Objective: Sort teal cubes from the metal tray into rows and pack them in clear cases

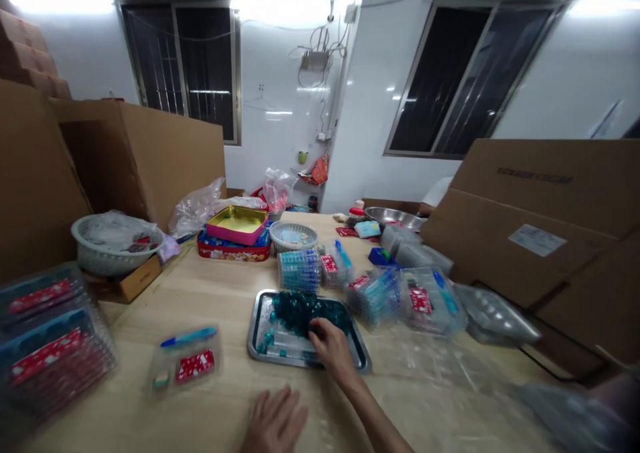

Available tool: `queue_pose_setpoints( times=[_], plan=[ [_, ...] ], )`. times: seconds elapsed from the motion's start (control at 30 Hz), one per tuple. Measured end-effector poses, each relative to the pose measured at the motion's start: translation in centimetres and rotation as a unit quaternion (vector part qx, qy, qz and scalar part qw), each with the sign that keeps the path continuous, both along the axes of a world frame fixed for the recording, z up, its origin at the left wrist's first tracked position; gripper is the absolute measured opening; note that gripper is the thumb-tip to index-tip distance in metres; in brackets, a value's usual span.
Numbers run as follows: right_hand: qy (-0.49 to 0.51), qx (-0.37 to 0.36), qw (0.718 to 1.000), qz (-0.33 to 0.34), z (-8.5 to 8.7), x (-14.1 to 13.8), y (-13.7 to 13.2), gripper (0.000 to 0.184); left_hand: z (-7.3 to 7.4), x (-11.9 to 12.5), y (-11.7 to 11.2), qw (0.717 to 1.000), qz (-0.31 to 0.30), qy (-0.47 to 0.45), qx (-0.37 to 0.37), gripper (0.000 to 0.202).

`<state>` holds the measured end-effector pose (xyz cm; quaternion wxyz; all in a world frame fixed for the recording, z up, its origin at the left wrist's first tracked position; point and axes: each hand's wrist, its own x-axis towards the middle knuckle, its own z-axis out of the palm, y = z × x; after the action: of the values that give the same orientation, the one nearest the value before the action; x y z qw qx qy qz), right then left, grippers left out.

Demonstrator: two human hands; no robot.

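teal pieces (300,310) sit heaped in the far half of a steel tray (258,333) on the wood table (170,306), a few loose ones near the tray's left rim. my right hand (331,350) is at the near edge of the heap, fingers (316,330) curled down onto it. grip looks narrow, but i can't tell if it's holding a piece. my left hand (275,421) is open on the table just below the tray, fingers spread, holding nothing.

around the tray: a clear pack (185,363) with red card and blue strip to its left, slightly blurred. a stack of packs (300,270) just behind it, and two more packs (373,298) (430,300) off its far right corner. a bigger blurred stack (50,353) at the left edge of view.

further back: a white basket (117,246) holding a plastic bag, a small basket (294,236), a pink tin (237,223) sitting on a red tin (233,250), and a steel bowl (393,217). cardboard boxes (150,160) stand on the left, more cardboard (530,200) on the right. a person's white sleeve (437,192) shows past the bowl. blurred shape at lower right, can't tell what it is.
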<state>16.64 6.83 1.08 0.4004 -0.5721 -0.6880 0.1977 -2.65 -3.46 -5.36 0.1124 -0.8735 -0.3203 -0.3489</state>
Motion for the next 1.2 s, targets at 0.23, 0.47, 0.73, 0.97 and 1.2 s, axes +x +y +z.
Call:
queue_pose_setpoints(
  times=[0.23,0.47,0.73,0.97,1.2],
  plan=[
    [0.292,-0.239,0.913,0.155,-2.2,-3.4,-4.5,0.023,7.2,-1.2,1.9,0.841,0.202,-0.236,-0.443,0.022],
    [0.033,-0.12,0.981,0.149,-1.5,-4.9,-5.1,0.016,6.4,-0.6,2.2,0.798,0.201,-0.242,-0.514,0.031],
    [-0.066,-0.091,0.985,0.127,-1.3,-4.7,-5.2,0.013,6.4,0.4,2.3,0.807,0.181,-0.208,-0.522,0.026],
    [-0.035,-0.062,0.986,0.149,-0.3,-4.1,-6.6,0.016,6.4,0.4,3.0,0.8,0.183,-0.196,-0.536,0.022],
    [-0.209,-0.003,0.971,0.117,-1.8,-5.2,-7.0,0.016,6.0,0.1,3.2,0.802,0.173,-0.202,-0.535,0.02]
  ],
)
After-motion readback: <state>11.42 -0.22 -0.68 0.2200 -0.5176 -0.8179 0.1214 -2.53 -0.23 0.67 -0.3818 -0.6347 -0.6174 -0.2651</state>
